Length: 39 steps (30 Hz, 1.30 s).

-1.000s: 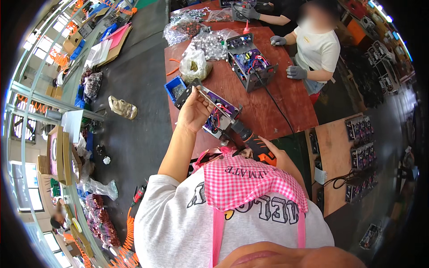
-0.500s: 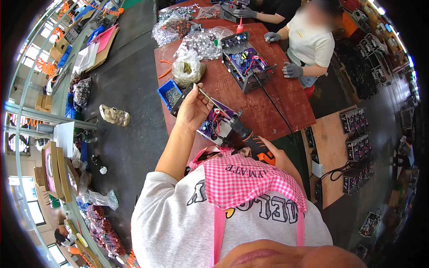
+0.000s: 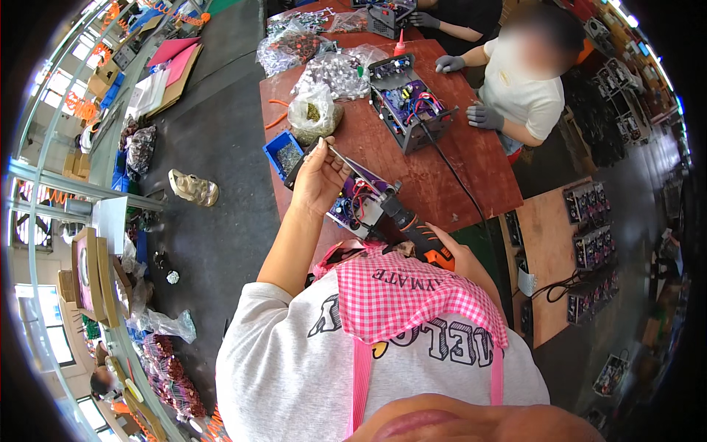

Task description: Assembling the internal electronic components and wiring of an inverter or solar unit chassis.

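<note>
My right hand (image 3: 458,250) grips a black and orange power screwdriver (image 3: 420,234) by its body, its long thin bit (image 3: 357,168) pointing up and left. At the bit's far end, the closed fingers of my left hand (image 3: 324,180) pinch the tip; whether a small screw is there too I cannot tell. Beneath the bit and between my hands sits an open electronic unit (image 3: 361,206) with a purple circuit board and red wires, partly covered by the tool and left hand. A blue bin (image 3: 283,154) of small metal parts stands just beyond my left hand.
On the red-brown table (image 3: 471,177) are a bag of small fasteners (image 3: 315,118), another open unit (image 3: 409,107) with a black cable, and a red-tipped bottle (image 3: 400,46). A gloved co-worker (image 3: 526,81) stands across at the right. Several units (image 3: 593,247) lie on a board.
The view shifts slightly, moving the table a little to the right in the picture. The co-worker leans nearer the table. My hands keep nearly the same hold on bit and tool.
</note>
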Motion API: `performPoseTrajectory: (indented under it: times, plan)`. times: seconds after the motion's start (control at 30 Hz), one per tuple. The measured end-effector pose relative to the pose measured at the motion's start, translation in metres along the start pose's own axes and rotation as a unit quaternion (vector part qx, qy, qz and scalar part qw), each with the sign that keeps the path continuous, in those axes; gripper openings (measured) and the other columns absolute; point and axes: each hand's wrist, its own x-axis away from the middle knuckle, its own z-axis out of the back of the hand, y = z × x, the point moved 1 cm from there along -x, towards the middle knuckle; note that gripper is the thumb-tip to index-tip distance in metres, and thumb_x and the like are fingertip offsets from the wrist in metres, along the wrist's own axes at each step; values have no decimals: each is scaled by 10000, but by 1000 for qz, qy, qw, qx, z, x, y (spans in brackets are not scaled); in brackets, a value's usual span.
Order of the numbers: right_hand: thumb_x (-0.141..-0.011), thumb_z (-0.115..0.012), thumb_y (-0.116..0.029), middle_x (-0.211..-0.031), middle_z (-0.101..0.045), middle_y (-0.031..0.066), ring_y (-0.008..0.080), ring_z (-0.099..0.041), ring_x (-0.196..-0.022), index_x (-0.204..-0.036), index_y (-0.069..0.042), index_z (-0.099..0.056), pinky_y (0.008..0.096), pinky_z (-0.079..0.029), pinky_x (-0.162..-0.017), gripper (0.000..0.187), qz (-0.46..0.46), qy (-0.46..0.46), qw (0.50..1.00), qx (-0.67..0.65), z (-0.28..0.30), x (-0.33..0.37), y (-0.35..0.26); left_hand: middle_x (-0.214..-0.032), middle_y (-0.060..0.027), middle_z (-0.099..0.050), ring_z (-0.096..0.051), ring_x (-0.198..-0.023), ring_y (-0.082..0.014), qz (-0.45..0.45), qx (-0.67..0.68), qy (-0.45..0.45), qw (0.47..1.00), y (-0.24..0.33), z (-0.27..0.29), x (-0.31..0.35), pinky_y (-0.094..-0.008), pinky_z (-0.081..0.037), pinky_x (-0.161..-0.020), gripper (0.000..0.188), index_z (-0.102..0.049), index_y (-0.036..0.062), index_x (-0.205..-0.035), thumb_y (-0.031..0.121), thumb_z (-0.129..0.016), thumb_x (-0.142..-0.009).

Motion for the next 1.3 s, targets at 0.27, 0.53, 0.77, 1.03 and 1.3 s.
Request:
performPoseTrajectory:
  times: [0.27,0.53,0.77,1.03,1.3]
  plan:
    - [-774,-797,-242,-1161,-666,218,262,-660,-1094,-1523,-140,-364,304,-449,-948,872,9,-10,1000,-17,0,-1,-2,-904,30,-670,-613,-805,-124,7,27,7,1000,3,0,1,-317,-516,-778,194,-665,135,-1039,303,-573,-1009]
    - [-783,-792,-225,-1263,-626,239,278,-623,-1185,-1533,-153,-350,326,-434,-1007,874,23,-12,1000,-1,1,-2,0,-919,33,-666,-614,-819,-132,5,19,13,1000,3,1,2,-327,-519,-790,188,-659,132,-1040,293,-565,-1013]
    - [-782,-790,-234,-1214,-652,234,282,-640,-1144,-1531,-149,-352,307,-438,-986,872,2,-19,1000,-10,2,-1,-5,-890,31,-650,-614,-811,-124,-4,13,18,1000,3,-2,4,-315,-522,-773,195,-657,120,-1062,284,-564,-1014]
    - [-784,-789,-259,-1183,-664,227,262,-651,-1107,-1528,-140,-355,306,-445,-970,869,2,-21,1000,-19,0,-3,-4,-884,28,-650,-624,-818,-127,-14,3,27,1000,2,1,3,-318,-531,-785,190,-663,110,-1069,270,-584,-1003]
    - [-798,-797,-244,-1204,-654,224,252,-647,-1109,-1517,-114,-368,301,-449,-962,848,27,-9,999,-16,0,-1,-5,-854,28,-642,-617,-795,-122,-28,-16,24,999,4,-8,3,-316,-534,-760,191,-673,94,-1054,253,-581,-1006]
